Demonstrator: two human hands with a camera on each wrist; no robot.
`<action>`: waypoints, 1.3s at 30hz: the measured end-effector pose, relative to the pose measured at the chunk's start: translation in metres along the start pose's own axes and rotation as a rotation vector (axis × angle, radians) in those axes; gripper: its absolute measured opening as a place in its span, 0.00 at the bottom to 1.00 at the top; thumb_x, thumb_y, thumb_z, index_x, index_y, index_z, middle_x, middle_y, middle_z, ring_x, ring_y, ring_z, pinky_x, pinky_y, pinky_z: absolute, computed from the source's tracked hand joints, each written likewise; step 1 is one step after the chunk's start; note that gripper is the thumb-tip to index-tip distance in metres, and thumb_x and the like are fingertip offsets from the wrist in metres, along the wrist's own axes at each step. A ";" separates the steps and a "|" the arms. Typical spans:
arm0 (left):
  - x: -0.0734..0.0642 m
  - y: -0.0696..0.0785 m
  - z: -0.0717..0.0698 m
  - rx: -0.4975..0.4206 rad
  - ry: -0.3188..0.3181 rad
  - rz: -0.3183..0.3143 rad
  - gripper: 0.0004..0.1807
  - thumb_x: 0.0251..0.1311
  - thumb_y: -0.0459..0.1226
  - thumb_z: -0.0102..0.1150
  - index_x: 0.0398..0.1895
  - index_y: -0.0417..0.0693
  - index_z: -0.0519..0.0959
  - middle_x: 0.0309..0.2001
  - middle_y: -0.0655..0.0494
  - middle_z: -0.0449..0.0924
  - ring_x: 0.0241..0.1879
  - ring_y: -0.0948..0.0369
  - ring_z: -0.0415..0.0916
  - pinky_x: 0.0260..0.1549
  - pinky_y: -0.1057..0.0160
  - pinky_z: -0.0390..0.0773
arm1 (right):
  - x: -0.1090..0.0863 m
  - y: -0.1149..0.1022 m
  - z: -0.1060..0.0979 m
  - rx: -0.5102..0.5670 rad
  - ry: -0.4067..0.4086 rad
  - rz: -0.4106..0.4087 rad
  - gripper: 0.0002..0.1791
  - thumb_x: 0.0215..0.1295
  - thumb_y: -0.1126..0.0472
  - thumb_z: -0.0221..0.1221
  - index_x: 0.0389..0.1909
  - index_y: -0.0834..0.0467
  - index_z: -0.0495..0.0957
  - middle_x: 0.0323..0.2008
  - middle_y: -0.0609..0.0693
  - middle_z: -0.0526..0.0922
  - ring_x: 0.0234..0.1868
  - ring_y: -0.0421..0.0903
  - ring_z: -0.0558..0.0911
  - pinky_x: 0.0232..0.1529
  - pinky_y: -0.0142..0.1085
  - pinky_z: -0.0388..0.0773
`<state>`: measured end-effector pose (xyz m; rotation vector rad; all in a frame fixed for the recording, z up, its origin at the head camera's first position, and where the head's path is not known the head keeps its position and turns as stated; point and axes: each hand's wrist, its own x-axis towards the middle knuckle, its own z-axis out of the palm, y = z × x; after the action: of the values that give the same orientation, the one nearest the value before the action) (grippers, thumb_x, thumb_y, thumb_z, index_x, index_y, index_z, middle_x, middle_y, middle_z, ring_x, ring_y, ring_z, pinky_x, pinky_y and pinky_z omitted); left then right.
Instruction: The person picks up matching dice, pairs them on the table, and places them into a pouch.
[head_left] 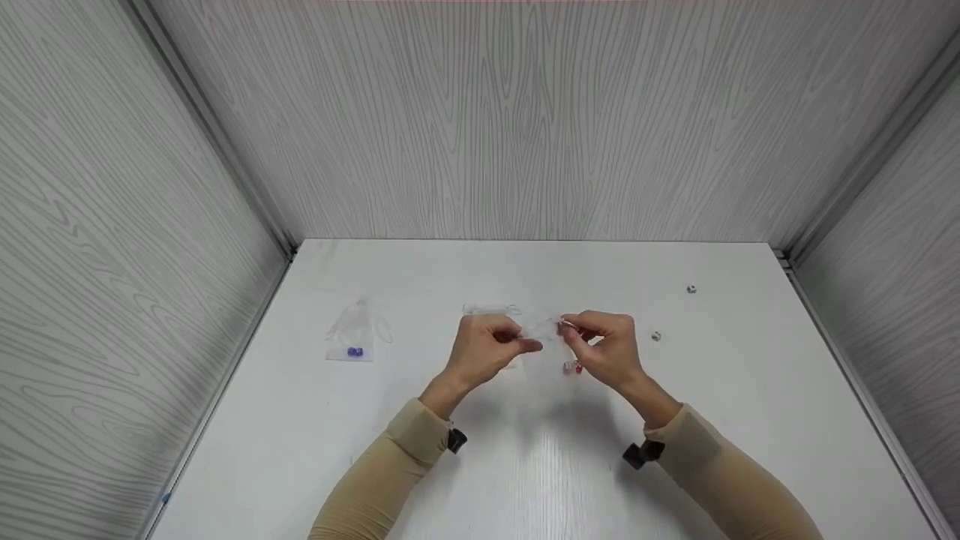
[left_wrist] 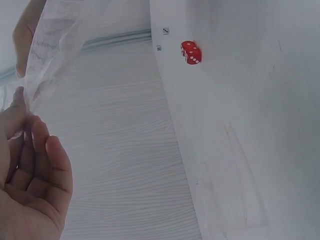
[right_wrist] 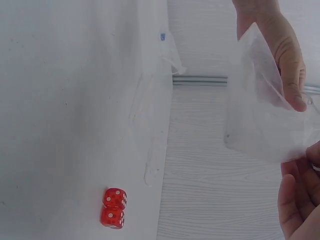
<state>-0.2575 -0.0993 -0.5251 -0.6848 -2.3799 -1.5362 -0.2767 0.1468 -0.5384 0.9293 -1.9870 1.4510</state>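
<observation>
A clear plastic bag (right_wrist: 260, 120) is held up above the table between both hands. My left hand (head_left: 480, 349) pinches one side of its upper part between thumb and fingers. Opposite it, my right hand (head_left: 607, 345) pinches the other side. In the left wrist view the bag (left_wrist: 55, 45) looks crumpled and hangs from the fingertips. Whether anything is inside cannot be made out. Two red see-through dice (right_wrist: 115, 198) with white dots lie touching on the table, below the right hand; the left wrist view shows these dice (left_wrist: 192, 56) too.
At the left lies a clear bag (head_left: 351, 330) with two blue dice (head_left: 355, 352) in its bottom. Another flat clear bag (head_left: 491, 309) lies behind the left hand. To the right sit two small pale dice (head_left: 656, 336), apart from each other. Panel walls (head_left: 480, 120) enclose the table.
</observation>
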 end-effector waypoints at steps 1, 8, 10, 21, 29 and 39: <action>0.000 0.000 0.000 -0.004 0.000 -0.006 0.13 0.60 0.42 0.86 0.29 0.43 0.93 0.26 0.49 0.89 0.23 0.71 0.74 0.26 0.73 0.75 | 0.000 0.000 0.000 -0.008 0.003 -0.009 0.10 0.63 0.82 0.67 0.41 0.70 0.93 0.28 0.60 0.94 0.28 0.33 0.87 0.33 0.20 0.84; -0.006 -0.001 -0.006 0.018 0.022 -0.028 0.18 0.63 0.42 0.84 0.52 0.43 0.92 0.40 0.51 0.94 0.34 0.61 0.90 0.37 0.64 0.91 | 0.000 0.004 -0.005 -0.031 0.053 -0.007 0.12 0.63 0.83 0.69 0.42 0.69 0.94 0.31 0.60 0.95 0.30 0.33 0.88 0.33 0.22 0.85; -0.006 -0.003 -0.007 0.039 0.035 0.010 0.16 0.67 0.40 0.81 0.53 0.41 0.92 0.42 0.49 0.95 0.37 0.57 0.93 0.39 0.60 0.94 | -0.001 0.006 -0.007 -0.030 0.067 -0.002 0.12 0.63 0.84 0.68 0.42 0.70 0.94 0.32 0.61 0.95 0.31 0.30 0.88 0.32 0.22 0.85; 0.000 -0.006 0.000 0.080 0.087 0.171 0.05 0.72 0.34 0.76 0.44 0.41 0.95 0.39 0.48 0.96 0.34 0.55 0.93 0.35 0.65 0.92 | -0.001 0.009 -0.004 0.001 0.020 -0.091 0.13 0.61 0.85 0.68 0.41 0.69 0.94 0.32 0.61 0.95 0.25 0.38 0.84 0.30 0.21 0.82; 0.006 -0.002 0.012 0.062 0.094 0.205 0.05 0.73 0.34 0.75 0.43 0.42 0.96 0.39 0.49 0.97 0.35 0.56 0.93 0.35 0.66 0.92 | 0.001 0.008 0.013 -0.010 -0.018 -0.115 0.13 0.64 0.82 0.68 0.44 0.67 0.94 0.32 0.61 0.95 0.21 0.46 0.84 0.29 0.23 0.84; 0.004 -0.006 0.004 0.074 0.128 0.173 0.04 0.70 0.32 0.77 0.44 0.41 0.96 0.40 0.48 0.97 0.36 0.55 0.94 0.38 0.66 0.93 | -0.003 0.014 0.010 0.054 0.098 0.055 0.11 0.65 0.84 0.68 0.42 0.71 0.93 0.33 0.64 0.95 0.35 0.29 0.90 0.36 0.22 0.87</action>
<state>-0.2634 -0.0965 -0.5301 -0.7312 -2.2095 -1.3715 -0.2857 0.1403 -0.5521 0.8158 -1.9247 1.5572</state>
